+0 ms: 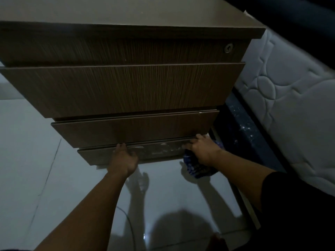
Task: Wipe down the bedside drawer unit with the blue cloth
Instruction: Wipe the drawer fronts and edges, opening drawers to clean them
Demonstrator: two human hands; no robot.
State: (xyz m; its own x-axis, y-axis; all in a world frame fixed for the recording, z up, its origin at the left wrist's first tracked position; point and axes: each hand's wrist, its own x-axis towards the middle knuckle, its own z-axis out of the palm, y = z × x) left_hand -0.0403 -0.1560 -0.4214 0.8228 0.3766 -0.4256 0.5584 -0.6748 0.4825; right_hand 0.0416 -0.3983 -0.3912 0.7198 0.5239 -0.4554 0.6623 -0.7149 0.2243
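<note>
The brown wood-grain bedside drawer unit (126, 87) fills the upper view, seen from above, with a round lock at the top right. Its lowest drawer (155, 151) stands slightly pulled out, and something pale shows inside. My left hand (123, 158) rests on that drawer's front edge, fingers spread over the top lip. My right hand (203, 149) reaches the drawer's right end and holds the blue patterned cloth (195, 168), which bunches under the palm.
A white quilted mattress (290, 98) on a dark blue bed base (243, 124) stands close on the right. Glossy white floor tiles (36, 160) lie below and to the left. A thin cable (126, 220) runs across the floor near my left arm.
</note>
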